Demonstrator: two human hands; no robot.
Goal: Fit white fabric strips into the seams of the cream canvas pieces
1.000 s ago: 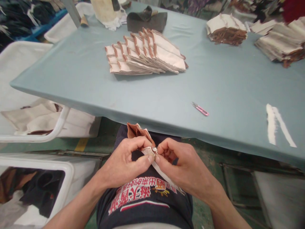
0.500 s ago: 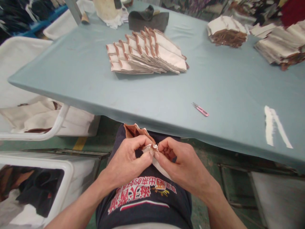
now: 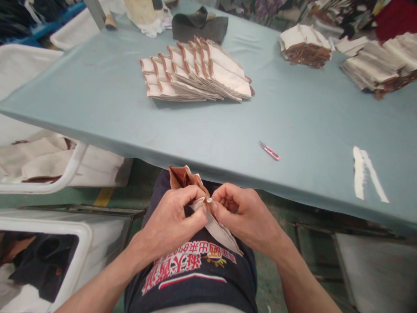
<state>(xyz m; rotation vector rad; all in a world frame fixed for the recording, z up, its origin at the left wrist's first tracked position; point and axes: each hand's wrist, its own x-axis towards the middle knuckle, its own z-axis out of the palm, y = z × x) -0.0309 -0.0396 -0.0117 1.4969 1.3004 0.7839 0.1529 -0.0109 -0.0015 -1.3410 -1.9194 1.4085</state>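
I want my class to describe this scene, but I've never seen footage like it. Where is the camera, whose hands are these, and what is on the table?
The camera sits on a person's head and looks down, so both bare hands are that person's own. The left hand and right hand pinch a small cream-and-brown piece of cloth over the lap, in front of the table. On it lie a fanned stack of similar pieces, small pink scissors and two white strips. More stacks lie farther back.

Bright even light – soft shadows, edges warped, blurred.
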